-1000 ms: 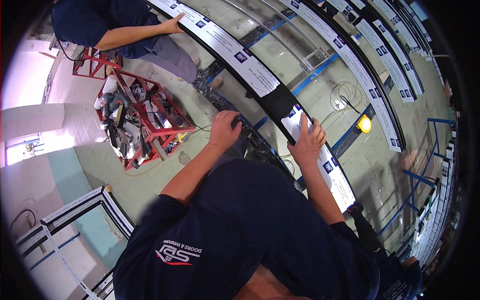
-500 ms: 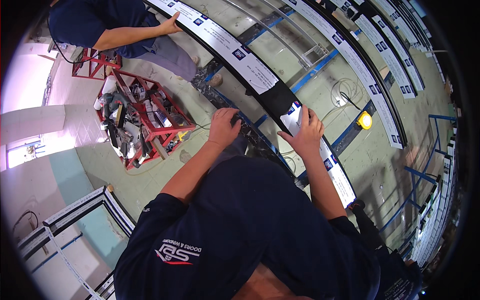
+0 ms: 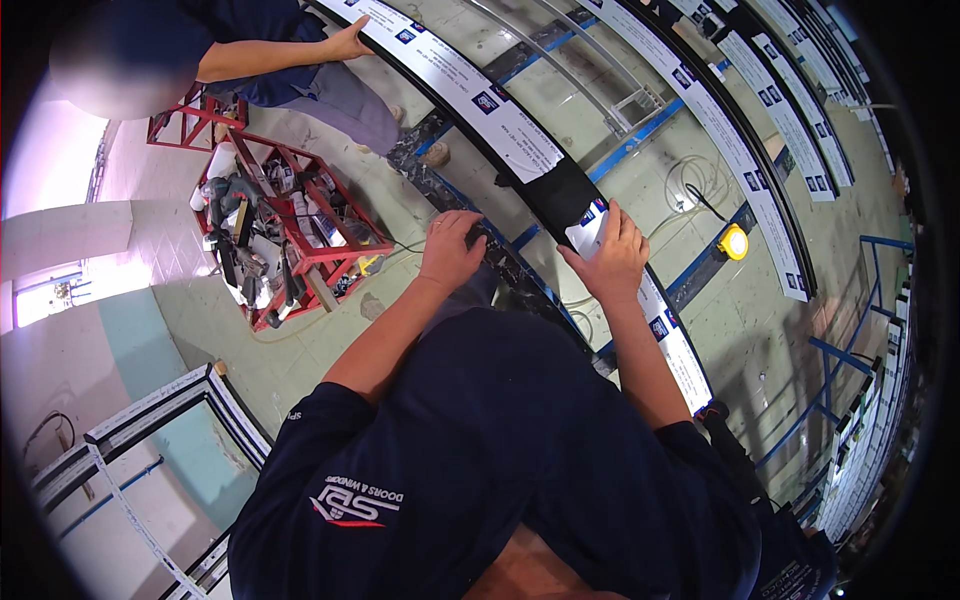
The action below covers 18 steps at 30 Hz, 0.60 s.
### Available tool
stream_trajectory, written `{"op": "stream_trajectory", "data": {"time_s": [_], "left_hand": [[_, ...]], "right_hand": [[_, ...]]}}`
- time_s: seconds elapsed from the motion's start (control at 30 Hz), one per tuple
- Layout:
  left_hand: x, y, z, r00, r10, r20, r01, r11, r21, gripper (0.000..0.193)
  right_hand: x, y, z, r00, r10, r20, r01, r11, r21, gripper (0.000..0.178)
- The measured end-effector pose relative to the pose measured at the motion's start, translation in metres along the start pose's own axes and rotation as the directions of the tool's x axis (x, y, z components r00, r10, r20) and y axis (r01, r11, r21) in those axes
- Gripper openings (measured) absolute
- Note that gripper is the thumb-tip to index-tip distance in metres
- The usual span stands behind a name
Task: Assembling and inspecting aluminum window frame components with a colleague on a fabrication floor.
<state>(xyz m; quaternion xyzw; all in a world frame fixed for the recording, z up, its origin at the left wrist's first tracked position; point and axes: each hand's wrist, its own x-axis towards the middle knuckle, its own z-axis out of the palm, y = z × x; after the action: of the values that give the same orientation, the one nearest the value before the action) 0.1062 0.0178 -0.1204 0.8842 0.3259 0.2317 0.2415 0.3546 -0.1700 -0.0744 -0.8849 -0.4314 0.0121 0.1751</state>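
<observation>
The film-covered profile [image 3: 556, 196] runs far left to near right — likely stiff, slick, best held by both edges. Right hand [image 3: 619, 260] spans it, left hand [image 3: 452, 250] half-curls — I can't tell whether either grips.

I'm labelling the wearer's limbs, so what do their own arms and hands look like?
The left hand and right hand are ungloved, and no watch shows on either wrist. A small glint on a left finger may be a ring. The forearms are bare below short, dark navy sleeves; the left one carries small white lettering at its outer edge.
</observation>
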Motion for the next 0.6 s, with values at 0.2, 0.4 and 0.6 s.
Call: {"op": "stream_trajectory", "data": {"time_s": [0.2, 0.4, 0.6], "left_hand": [[-0.003, 0.003, -0.004, 0.999, 0.018, -0.044, -0.018, 1.0, 0.005, 0.039], [-0.003, 0.012, -0.007, 0.999, 0.034, 0.007, -0.034, 0.999, -0.019, 0.042], [-0.004, 0.012, -0.002, 0.994, 0.106, 0.027, -0.104, 0.993, -0.058, 0.042]], "right_hand": [[-0.004, 0.0, -0.002, 1.0, 0.01, -0.001, -0.01, 0.999, 0.032, 0.122], [-0.012, -0.002, -0.019, 0.997, 0.065, 0.041, -0.066, 0.998, 0.004, 0.123], [-0.014, 0.002, -0.019, 0.996, 0.082, 0.04, -0.083, 0.997, 0.004, 0.121]]}}
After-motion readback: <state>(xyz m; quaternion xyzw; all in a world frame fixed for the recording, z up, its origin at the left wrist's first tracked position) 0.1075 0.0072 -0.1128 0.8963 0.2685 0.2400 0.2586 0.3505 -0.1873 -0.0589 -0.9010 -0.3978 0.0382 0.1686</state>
